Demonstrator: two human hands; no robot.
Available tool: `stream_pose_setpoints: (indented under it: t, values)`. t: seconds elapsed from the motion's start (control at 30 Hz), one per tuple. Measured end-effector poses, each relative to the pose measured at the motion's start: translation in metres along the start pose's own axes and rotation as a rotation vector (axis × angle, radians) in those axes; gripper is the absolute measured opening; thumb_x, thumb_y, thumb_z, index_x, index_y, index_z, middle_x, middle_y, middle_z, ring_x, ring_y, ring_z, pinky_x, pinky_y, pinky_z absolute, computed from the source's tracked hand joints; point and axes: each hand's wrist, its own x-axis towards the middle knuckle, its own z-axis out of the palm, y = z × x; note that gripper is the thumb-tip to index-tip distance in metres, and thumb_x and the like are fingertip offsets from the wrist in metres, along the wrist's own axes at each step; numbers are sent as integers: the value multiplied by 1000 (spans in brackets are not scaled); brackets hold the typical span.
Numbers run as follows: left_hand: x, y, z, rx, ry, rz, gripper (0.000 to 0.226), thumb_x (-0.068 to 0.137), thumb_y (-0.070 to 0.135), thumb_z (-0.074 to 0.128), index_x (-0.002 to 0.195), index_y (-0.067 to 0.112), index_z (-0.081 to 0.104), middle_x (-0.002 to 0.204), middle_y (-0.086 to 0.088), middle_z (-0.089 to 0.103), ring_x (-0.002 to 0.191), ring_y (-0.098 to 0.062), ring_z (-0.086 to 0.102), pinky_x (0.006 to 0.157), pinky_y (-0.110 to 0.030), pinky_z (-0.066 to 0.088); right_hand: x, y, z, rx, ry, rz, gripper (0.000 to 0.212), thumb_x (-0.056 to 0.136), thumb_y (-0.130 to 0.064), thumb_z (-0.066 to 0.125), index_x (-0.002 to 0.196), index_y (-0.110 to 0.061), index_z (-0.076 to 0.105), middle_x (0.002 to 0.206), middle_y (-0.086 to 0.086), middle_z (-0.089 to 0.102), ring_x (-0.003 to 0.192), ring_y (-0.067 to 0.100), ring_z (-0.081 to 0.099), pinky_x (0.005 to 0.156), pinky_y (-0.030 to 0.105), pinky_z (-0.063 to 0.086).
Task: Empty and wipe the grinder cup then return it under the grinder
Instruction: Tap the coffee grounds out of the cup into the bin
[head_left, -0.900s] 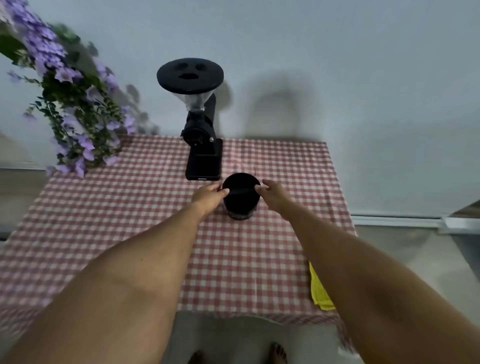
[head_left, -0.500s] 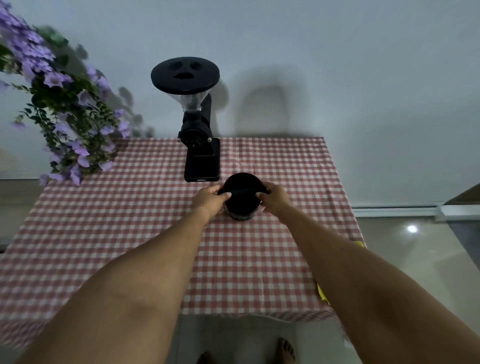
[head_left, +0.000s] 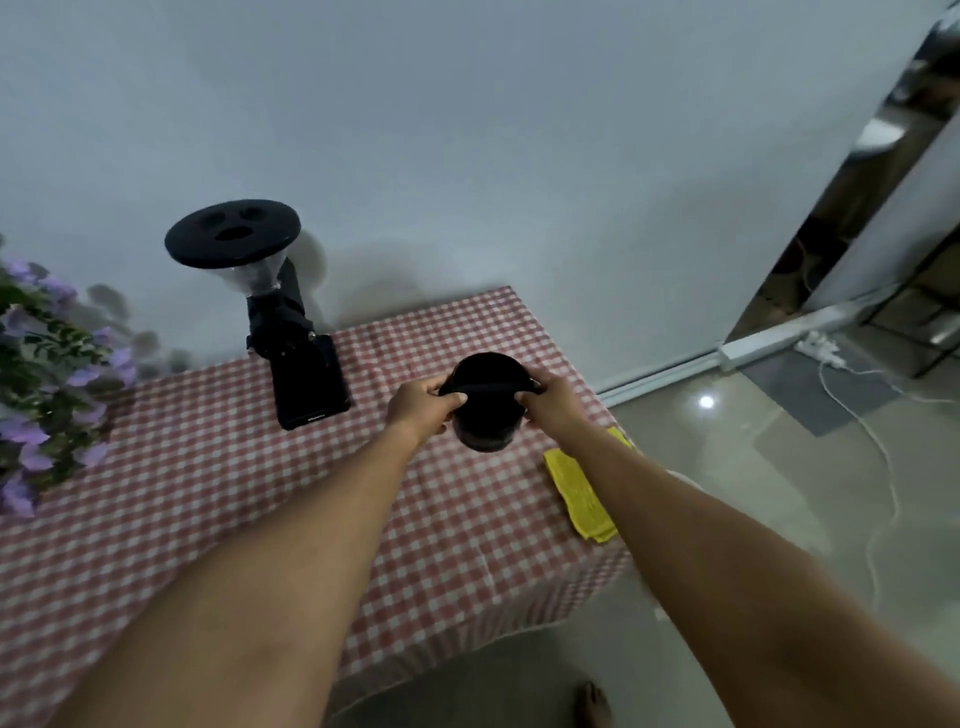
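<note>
The black grinder cup (head_left: 487, 410) is held between both hands over the right part of the checked table, its dark mouth facing me. My left hand (head_left: 422, 408) grips its left rim and my right hand (head_left: 551, 402) grips its right rim. The black grinder (head_left: 283, 322) with its round hopper lid stands at the back of the table, left of the cup. A yellow cloth (head_left: 579, 491) lies folded at the table's right edge, partly hidden by my right forearm.
A red-and-white checked tablecloth (head_left: 218, 467) covers the table against a pale wall. Purple flowers with green leaves (head_left: 47, 384) hang over the left side. To the right are a glossy floor, a white cable (head_left: 883, 467) and a doorway.
Both hands have closed on the cup and carried it to the right, away from the grinder. The view has swung right, so the yellow cloth and floor now show.
</note>
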Motion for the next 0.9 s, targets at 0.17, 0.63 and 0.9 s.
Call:
stream_pose_setpoints:
  t: [0.17, 0.63, 0.9]
  values:
    - [-23, 34, 62, 13, -123, 103, 51, 87, 18, 76, 135, 14, 63, 110, -10, 73, 92, -23, 70, 81, -37, 60, -19, 24, -75, 31, 142, 10, 44, 82, -2, 61, 122, -19, 68, 79, 3, 66, 60, 17, 58, 63, 36, 55]
    - [-86, 125, 296, 19, -300, 128, 45, 89, 19, 74, 132, 12, 64, 89, -9, 69, 67, -17, 62, 60, -28, 51, -72, 107, -324, 112, 206, 80, 34, 91, 3, 53, 118, -12, 68, 80, 12, 59, 67, 20, 55, 61, 28, 54]
    - [-99, 142, 396, -29, -395, 119, 55, 88, 21, 76, 139, 14, 59, 103, -7, 71, 83, -20, 67, 69, -32, 56, -66, 160, -425, 151, 195, 133, 43, 89, 5, 53, 124, -17, 66, 76, 2, 60, 65, 16, 57, 63, 31, 57]
